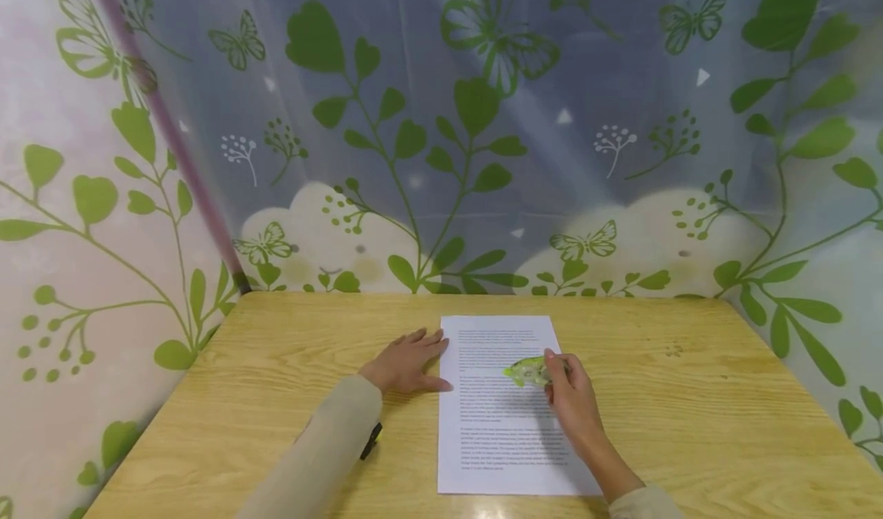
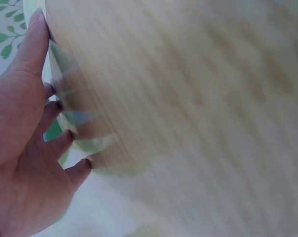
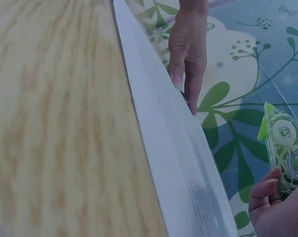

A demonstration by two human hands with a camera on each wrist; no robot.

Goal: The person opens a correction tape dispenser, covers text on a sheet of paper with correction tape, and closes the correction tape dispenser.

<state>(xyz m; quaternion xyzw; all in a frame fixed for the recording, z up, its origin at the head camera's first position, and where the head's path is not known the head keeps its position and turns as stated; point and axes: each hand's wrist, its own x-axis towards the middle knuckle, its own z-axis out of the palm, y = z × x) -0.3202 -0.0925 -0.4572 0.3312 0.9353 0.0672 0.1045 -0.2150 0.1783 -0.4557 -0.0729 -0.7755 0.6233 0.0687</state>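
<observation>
A sheet of printed paper (image 1: 507, 465) lies on the wooden table, covered in lines of small text. My left hand (image 1: 407, 363) rests with spread, straight fingers at the sheet's left edge; the left wrist view shows its palm side and fingertips (image 2: 81, 170) touching down. Between the thumb and fingers of my right hand (image 1: 575, 400) is a correction tape dispenser (image 1: 530, 371), green and see-through, held above the upper part of the text. Its two inner reels show through the clear case (image 3: 286, 143) in the right wrist view. The dispenser's tip points left, apart from the paper.
The wooden table (image 1: 690, 396) reaches back to a hanging cloth (image 1: 414, 220) printed with leaves and butterflies. A small dark object (image 1: 371, 441) shows beside my left forearm; its kind cannot be told.
</observation>
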